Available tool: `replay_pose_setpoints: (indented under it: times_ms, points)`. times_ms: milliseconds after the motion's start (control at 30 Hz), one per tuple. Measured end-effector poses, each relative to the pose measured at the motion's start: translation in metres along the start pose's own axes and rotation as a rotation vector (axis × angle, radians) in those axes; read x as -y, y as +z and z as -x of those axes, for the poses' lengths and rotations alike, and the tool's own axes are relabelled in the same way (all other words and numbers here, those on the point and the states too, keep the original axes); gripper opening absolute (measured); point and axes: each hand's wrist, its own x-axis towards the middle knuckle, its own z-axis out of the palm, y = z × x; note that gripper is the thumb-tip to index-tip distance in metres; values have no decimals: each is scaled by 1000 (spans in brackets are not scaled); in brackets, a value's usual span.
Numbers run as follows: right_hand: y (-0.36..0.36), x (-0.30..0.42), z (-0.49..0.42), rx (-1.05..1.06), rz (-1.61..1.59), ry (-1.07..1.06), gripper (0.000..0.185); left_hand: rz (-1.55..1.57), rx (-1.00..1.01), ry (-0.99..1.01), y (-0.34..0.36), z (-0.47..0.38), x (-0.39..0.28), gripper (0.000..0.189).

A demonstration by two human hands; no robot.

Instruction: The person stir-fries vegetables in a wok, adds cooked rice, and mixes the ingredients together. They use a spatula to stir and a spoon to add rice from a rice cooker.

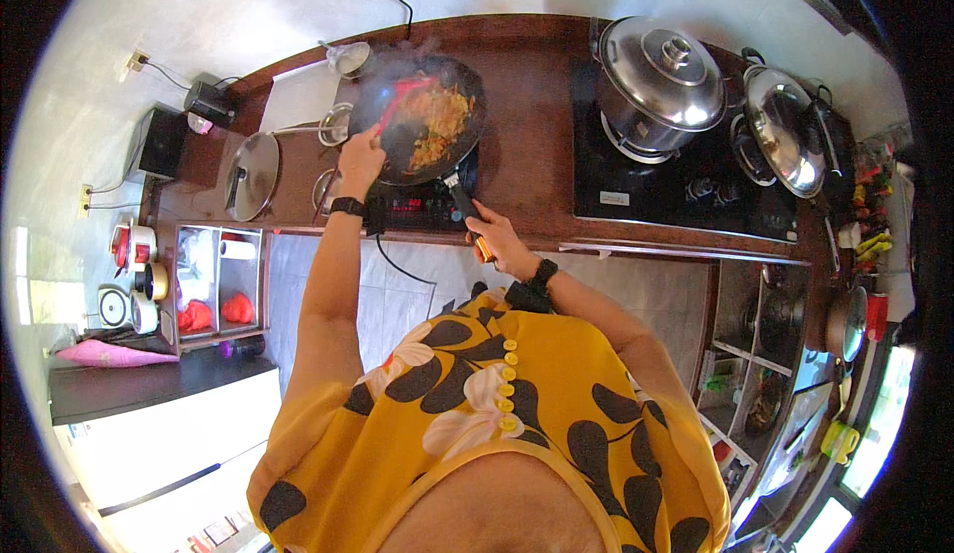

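Observation:
My left hand [362, 162] grips a red spatula [389, 111], its head resting inside a dark wok [399, 156] at the far edge of the food. Chopped, orange-brown food [441, 122] is spread over the middle and right of the wok, with smoke or steam rising above it. My right hand [508, 241] is closed around the wok's black handle [463, 199], which points towards me. Beneath the wok is a portable electric cooktop [410, 205] with a lit red display. Part of the spatula's handle is hidden inside my left hand.
Left of the wok lie a glass lid [255, 178], a small metal bowl [337, 124] and a white sheet [298, 97]. On the right, a large lidded steel pot [663, 91] stands on a black gas stove [671, 199], beside another pan's domed lid [784, 130].

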Motion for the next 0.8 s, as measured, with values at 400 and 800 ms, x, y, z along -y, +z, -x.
replay_pose_setpoints:
  times_ms: [400, 800]
  points:
    - [-3, -7, -11, 27, -27, -3, 64, -260, 436, -54, -153, 73, 3, 28]
    - [-30, 1, 23, -79, 143, -127, 90, 380, 115, 50, -8, -3, 10, 28]
